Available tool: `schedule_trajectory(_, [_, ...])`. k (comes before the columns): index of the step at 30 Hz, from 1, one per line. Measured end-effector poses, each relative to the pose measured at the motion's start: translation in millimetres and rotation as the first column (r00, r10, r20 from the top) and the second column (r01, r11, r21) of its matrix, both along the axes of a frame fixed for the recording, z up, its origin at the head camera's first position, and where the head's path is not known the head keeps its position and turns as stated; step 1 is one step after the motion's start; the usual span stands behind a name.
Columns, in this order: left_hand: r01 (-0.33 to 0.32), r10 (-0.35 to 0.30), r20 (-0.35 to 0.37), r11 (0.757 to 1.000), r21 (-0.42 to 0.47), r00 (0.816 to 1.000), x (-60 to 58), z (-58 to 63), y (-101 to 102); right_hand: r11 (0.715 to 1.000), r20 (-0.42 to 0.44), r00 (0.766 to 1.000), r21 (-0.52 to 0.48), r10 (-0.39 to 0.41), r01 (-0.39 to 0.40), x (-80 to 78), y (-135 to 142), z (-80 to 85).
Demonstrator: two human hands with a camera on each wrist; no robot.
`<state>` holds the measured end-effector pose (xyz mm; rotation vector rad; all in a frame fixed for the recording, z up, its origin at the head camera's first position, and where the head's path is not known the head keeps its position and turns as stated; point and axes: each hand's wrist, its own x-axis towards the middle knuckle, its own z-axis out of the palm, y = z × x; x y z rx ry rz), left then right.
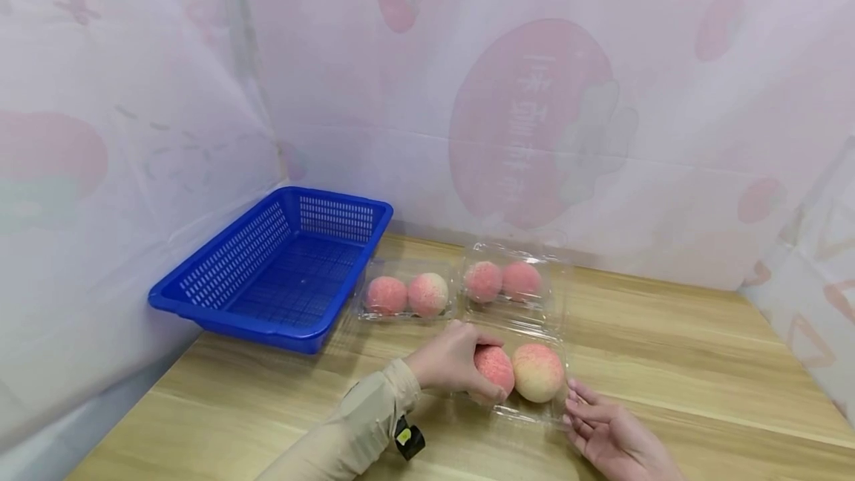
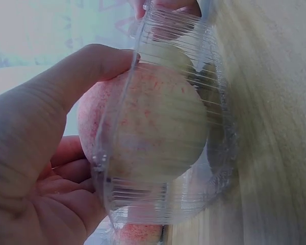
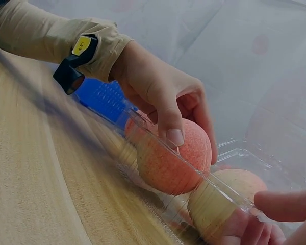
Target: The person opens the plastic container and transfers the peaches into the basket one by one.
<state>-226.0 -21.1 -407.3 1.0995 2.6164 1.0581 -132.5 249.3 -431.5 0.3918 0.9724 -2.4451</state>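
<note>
An open clear plastic clamshell box [image 1: 528, 413] lies on the table with two pink-and-cream peaches in its near half. My left hand [image 1: 456, 362] reaches in from above and grips the left peach [image 1: 495, 371], thumb on the near side and fingers round the far side. Beside it in the same half sits the right peach [image 1: 537, 372], paler toward the bottom. At the box's right end my right hand [image 1: 617, 433] holds the rim, its thumb [image 3: 285, 205] on top and the fingers against the outer wall. Behind, the lid half [image 1: 514, 321] lies folded back.
A closed clear box [image 1: 407, 316] with two peaches stands behind and left. Two more peaches [image 1: 502, 282] show at the back through clear plastic. A blue perforated basket [image 1: 303, 332] stands at the left on the wooden table [image 1: 668, 362], with printed cloth walls around.
</note>
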Motion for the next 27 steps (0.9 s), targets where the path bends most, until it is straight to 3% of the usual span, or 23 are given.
schedule_trajectory(12, [-0.053, 0.047, 0.053, 0.992, 0.110, 0.997, 3.0, 9.0, -1, 1.000, 0.008, 1.000, 0.001, -0.016, 0.016, 0.9, -1, -0.1])
schedule_trajectory(19, [-0.056, 0.054, 0.020, 0.986, 0.160, 0.998, 4.0, 14.1, -1, 1.000, 0.008, 1.000, 0.003, -0.013, 0.013, -0.2, -2, 0.0])
schedule_trajectory(27, [-0.094, 0.086, 0.045, 0.966, 0.240, 0.995, 7.1, 19.7, 0, 1.000, 0.008, 1.000, -0.001, -0.010, 0.010, 0.1, 1, -0.9])
